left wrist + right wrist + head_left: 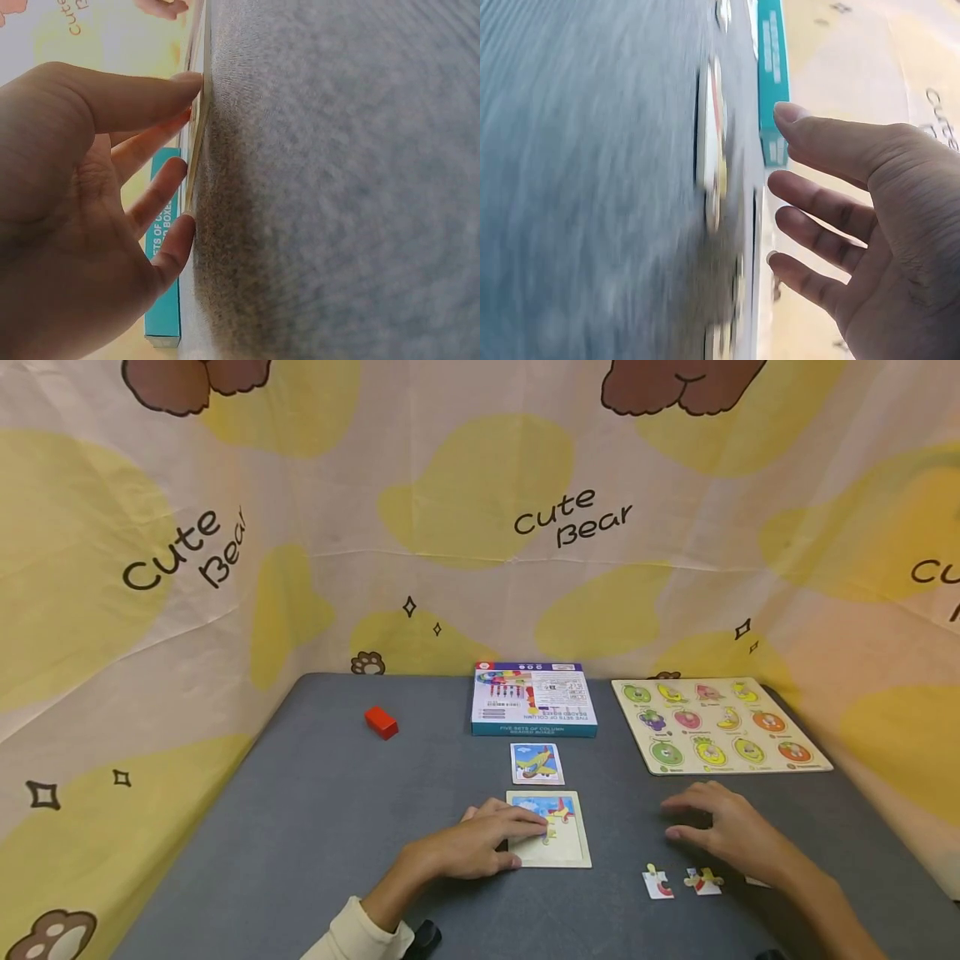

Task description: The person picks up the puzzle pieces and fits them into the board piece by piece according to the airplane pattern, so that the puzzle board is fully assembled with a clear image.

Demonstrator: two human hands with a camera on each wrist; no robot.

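Note:
My left hand (pixel 491 839) rests on the left part of a small puzzle board (pixel 558 853), its fingers fairly straight over the picture of a plane and sky. In the left wrist view, the thumb (pixel 150 105) touches the board's edge. Part of the picture lies under the fingers. My right hand (pixel 723 827) hovers over the table with fingers loosely bent and nothing in them. Just below it lie a white-and-red puzzle piece (pixel 657 885) and a yellow-and-red puzzle piece (pixel 703 882). Another piece (pixel 757 882) is mostly hidden by the right forearm.
A picture card (pixel 537 764) of a yellow plane lies behind the board. Farther back is a flat box (pixel 534 729) with a teal side. The fruit board (pixel 723 770) is at the back right, a red block (pixel 381 723) at the back left. Printed cloth hangs around the table.

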